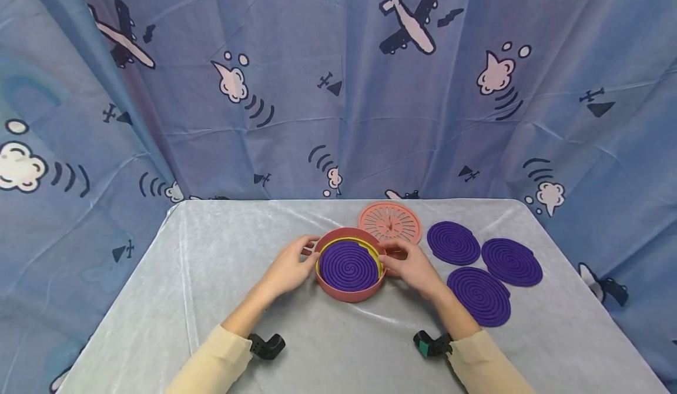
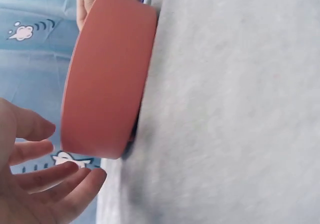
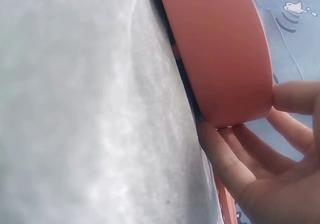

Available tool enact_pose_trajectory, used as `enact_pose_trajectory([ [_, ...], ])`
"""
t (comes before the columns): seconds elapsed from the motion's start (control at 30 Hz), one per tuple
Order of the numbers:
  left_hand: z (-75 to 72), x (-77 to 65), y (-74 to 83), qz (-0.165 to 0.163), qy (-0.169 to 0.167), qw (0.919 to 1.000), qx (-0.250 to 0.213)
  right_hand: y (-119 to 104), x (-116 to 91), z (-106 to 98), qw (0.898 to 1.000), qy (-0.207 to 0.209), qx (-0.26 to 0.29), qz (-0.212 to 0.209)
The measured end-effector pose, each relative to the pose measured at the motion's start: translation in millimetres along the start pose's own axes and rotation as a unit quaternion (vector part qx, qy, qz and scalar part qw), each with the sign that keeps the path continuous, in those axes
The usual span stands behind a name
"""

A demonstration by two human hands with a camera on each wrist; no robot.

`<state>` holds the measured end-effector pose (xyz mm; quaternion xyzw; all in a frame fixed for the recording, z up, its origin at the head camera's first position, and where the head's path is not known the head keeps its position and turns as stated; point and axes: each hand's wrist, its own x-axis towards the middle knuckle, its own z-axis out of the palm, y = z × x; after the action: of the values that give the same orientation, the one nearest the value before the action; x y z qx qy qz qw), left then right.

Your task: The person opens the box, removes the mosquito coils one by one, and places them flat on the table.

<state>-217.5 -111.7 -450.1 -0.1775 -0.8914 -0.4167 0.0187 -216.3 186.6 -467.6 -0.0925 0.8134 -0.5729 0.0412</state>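
A round coral-red box point(image 1: 351, 296) stands low on the table, with a yellow ring point(image 1: 373, 250) inside its wall. Within the ring lies a flat, tightly wound purple spiral coil point(image 1: 349, 266). My right hand point(image 1: 415, 266) grips the box's right side, its thumb at the rim and its other fingers against the outer wall point(image 3: 220, 54). On the opposite side, my left hand point(image 1: 291, 266) is held with loosely bent, spread fingers. In the left wrist view those fingers point(image 2: 60, 184) show close beside the wall of the box, with a small gap between.
Behind the box lies a coral-red round slotted lid point(image 1: 389, 220). To the right are three more purple spiral coils, one at the back point(image 1: 453, 243), one at far right point(image 1: 511, 261) and one nearer point(image 1: 479, 296). A patterned blue curtain point(image 1: 296, 88) hangs behind the table point(image 1: 338, 353).
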Motion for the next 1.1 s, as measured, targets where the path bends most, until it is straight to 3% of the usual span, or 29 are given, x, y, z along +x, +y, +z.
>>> enact_pose_trajectory([
  [0.33, -8.1, 12.8, 19.2, 0.036, 0.044, 0.9979, 0.03, -3.0, -0.9, 0.0, 1.0, -0.005, 0.015, 0.005],
  [0.63, 2.3, 23.8, 31.7, 0.064, 0.049, 0.9966, -0.019, -1.9, 2.2, 0.0, 1.0, -0.005, 0.007, 0.011],
  [0.77, 9.9, 29.0, 35.7, 0.06, 0.039, 0.9973, -0.017, -3.9, 0.9, -0.3, 1.0, -0.004, 0.007, 0.011],
  [1.1, 25.7, 40.6, 37.3, 0.027, -0.029, 0.9992, 0.01, 0.3, 1.1, 1.3, 1.0, -0.001, 0.009, 0.01],
])
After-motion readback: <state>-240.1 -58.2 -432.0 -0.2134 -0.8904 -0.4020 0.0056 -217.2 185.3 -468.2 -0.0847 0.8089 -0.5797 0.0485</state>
